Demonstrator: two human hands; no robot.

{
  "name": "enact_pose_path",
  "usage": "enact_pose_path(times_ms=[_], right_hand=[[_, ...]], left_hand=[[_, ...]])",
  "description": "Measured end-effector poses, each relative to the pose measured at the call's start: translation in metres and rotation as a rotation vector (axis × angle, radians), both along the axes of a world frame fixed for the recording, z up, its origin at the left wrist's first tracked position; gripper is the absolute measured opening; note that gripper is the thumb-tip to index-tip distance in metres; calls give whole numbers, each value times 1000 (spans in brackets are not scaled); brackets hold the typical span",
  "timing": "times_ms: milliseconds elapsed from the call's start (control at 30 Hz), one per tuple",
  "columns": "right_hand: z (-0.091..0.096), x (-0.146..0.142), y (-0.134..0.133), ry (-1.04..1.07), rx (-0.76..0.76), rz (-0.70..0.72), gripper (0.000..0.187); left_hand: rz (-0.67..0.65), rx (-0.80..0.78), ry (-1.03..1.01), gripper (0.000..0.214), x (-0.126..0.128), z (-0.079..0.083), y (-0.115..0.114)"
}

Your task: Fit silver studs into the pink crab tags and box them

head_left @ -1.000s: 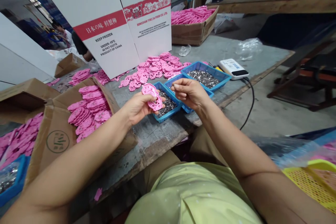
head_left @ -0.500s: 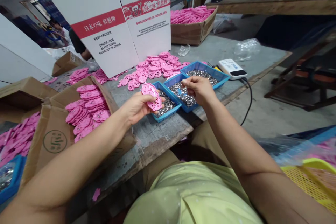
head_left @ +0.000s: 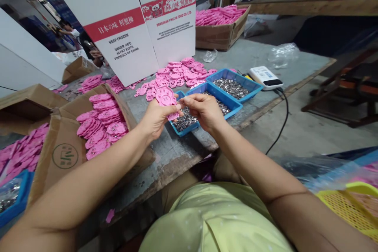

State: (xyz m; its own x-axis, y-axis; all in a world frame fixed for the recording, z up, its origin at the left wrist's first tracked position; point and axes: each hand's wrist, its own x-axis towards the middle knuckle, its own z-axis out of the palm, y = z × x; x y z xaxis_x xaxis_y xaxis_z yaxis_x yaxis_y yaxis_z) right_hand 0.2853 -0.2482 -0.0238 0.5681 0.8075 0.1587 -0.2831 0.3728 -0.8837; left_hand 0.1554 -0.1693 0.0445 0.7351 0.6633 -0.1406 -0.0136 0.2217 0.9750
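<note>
My left hand (head_left: 156,119) grips a flat pink plastic piece (head_left: 165,97) with moulded holes and ridges, its thumb lying across the lower part. Pinched fingers of my right hand (head_left: 203,109) meet the right edge of this piece; whatever they hold is too small to make out. Beneath and behind both hands stand three blue trays of small shiny metal parts: a left tray (head_left: 182,134), a middle tray (head_left: 236,109) and a right tray (head_left: 256,89). Loose pink pieces (head_left: 177,74) lie heaped behind the trays.
Left of my arm, a cardboard box (head_left: 63,141) holds stacked pink pieces. A tall white carton (head_left: 124,63) stands at the back, near another box of pink pieces (head_left: 230,33). A white device with a cable (head_left: 265,78) sits at right. A person's hand (head_left: 96,54) shows beyond the carton.
My right hand has moved left from above the middle tray to the pink piece. My left hand has turned the piece slightly, and its thumb has shifted.
</note>
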Motion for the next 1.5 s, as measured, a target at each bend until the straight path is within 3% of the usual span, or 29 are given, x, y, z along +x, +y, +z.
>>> enact_pose_path(times_ms=[233, 400, 667, 933, 1233, 1400, 1500], right_hand=[[-7, -14, 8, -437, 177, -460, 22], [-14, -10, 12, -637, 183, -566, 19], [-24, -12, 3, -869, 176, -567, 20], [-16, -23, -9, -669, 126, -432, 24], [-13, -33, -10, -555, 128, -399, 25], [-5, -19, -6, -487, 119, -368, 20], [3, -4, -4, -481, 104, -237, 22]], left_hand=[[28, -50, -22, 55, 0, 0, 2], [24, -53, -14, 49, 1, -1, 1], [111, 35, -42, 54, 1, -3, 1], [102, 73, -77, 57, 1, -2, 0], [141, 126, -57, 55, 0, -1, -2], [141, 236, -33, 47, 2, -4, -2], [114, 250, 0, 47, 3, -4, -3]])
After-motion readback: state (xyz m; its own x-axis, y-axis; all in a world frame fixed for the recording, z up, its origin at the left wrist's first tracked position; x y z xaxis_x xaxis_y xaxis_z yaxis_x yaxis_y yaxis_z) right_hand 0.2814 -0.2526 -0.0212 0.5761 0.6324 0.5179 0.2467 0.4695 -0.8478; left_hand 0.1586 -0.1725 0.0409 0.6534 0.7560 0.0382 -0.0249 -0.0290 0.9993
